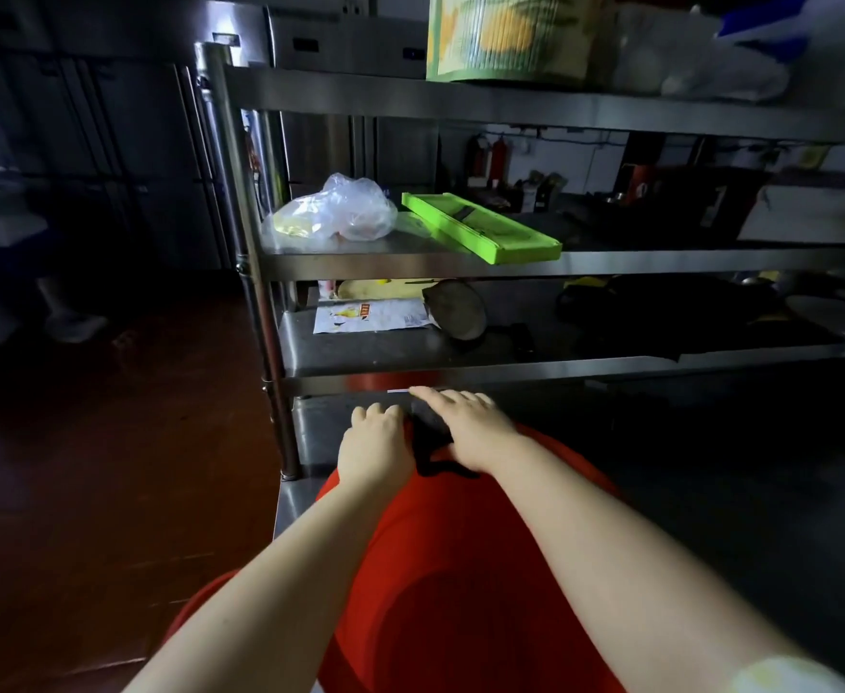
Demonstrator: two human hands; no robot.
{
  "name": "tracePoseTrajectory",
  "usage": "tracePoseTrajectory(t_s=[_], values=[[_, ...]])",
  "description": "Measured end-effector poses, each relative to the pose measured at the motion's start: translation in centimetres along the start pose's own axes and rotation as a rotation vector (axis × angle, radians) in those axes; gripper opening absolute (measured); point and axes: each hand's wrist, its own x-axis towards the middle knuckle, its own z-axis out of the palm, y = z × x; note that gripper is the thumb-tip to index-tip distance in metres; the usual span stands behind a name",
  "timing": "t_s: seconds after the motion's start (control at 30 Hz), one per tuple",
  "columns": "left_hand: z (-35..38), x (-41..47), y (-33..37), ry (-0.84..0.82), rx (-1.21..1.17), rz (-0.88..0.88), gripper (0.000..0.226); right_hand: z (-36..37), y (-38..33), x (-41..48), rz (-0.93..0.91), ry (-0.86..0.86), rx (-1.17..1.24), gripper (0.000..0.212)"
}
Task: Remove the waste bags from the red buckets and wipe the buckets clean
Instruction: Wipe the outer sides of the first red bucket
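A red bucket stands on the steel counter right below me, its bare red inside facing up. A second red rim shows at its lower left. Both my arms reach across the bucket to its far rim. My left hand and my right hand rest side by side on a dark, black item lying on the counter beyond the rim. A black strip of it hangs over the rim between my wrists. Whether it is a bag or a cloth cannot be told.
A steel shelf rack rises behind the counter. It carries a clear plastic bag, a green slicer, a printed packet and dark items. The brown floor lies left; a person's feet show far left.
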Motion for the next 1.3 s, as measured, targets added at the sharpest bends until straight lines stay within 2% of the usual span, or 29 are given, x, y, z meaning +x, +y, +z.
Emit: tracePoseTrajectory(t_s=[0.07,0.17,0.27,0.43,0.5,0.6,0.7,0.8,0.93,1.03,1.13,1.23,1.3], values=[[0.3,-0.3,-0.1,0.053,0.037,0.028,0.025,0.1,0.7,-1.2,0.04,0.031,-0.088,0.082],[0.5,-0.3,0.0,0.089,0.053,0.042,0.027,-1.2,3.9,-4.5,0.253,0.0,-0.167,0.079],[0.8,0.0,0.2,0.088,0.046,0.032,0.029,-1.8,7.5,-8.9,0.451,-0.063,-0.073,0.077],[0.9,-0.4,1.6,0.013,0.184,0.115,0.041,-1.0,6.3,-10.8,0.488,0.02,-0.114,0.07],[0.3,0.3,3.0,-0.045,0.203,0.206,0.051,-0.6,6.1,-10.7,0.498,0.045,-0.141,0.071],[0.0,2.3,7.4,-0.113,0.207,0.462,0.057,-0.5,6.2,-10.6,0.52,0.026,-0.154,0.077],[1.7,2.8,11.3,-0.201,0.234,0.584,0.042,-0.5,6.1,-10.8,0.541,0.018,-0.132,0.077],[3.8,2.9,11.7,-0.147,0.234,0.569,0.034,-0.2,6.2,-11.1,0.554,0.041,-0.169,0.075],[3.8,2.9,11.0,-0.101,0.243,0.534,0.04,-0.5,6.0,-11.0,0.546,0.025,-0.155,0.07],[2.4,3.7,9.0,-0.121,0.265,0.355,0.04,-1.5,7.0,-11.4,0.575,-0.008,-0.116,0.07],[0.7,4.5,6.2,-0.165,0.271,0.149,0.049,-2.2,8.5,-12.7,0.683,-0.016,-0.072,0.07],[-0.2,4.3,6.2,-0.195,0.349,0.096,0.047,-2.4,8.8,-13.1,0.703,-0.042,-0.068,0.071],[-0.2,3.9,7.6,-0.202,0.375,0.127,0.051,-2.3,7.9,-12.6,0.669,-0.048,-0.074,0.07]])
